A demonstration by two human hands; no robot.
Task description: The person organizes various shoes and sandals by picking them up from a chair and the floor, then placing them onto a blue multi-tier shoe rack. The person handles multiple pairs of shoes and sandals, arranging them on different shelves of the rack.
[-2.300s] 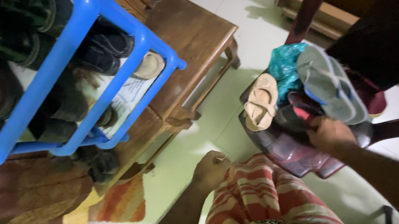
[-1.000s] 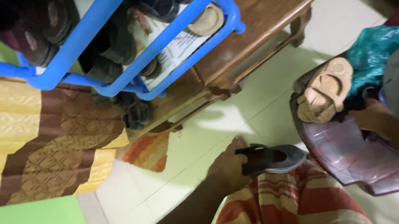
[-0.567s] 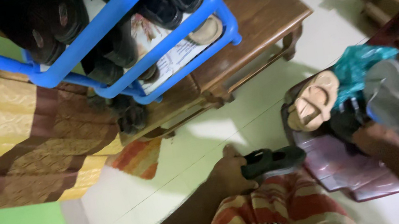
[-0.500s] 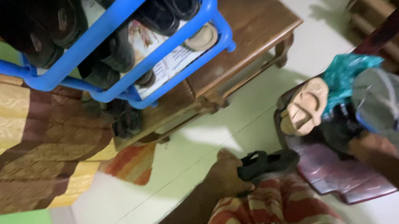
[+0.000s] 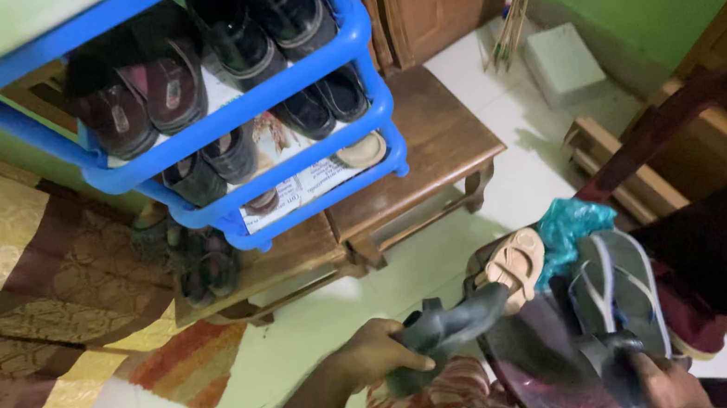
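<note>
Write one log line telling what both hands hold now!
left hand: grips dark grey sandal | right hand: holds another dark sandal | blue plastic shoe rack: ahead

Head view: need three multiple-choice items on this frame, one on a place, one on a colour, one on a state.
1. Where does the shoe rack stand?
A. on the low wooden bench
B. on the chair
C. on the striped rug

2. What colour is the rack's frame?
A. red
B. blue
C. white

3. What is the left hand doing?
A. hanging empty
B. resting flat on the floor
C. gripping a dark grey sandal

Answers:
1. A, since the rack's feet sit on the brown bench top.
2. B, since its tubes and corner joints are bright blue.
3. C, since the fingers close around one end of the sandal, held in the air beside the pile of footwear on the dark red chair.
</note>
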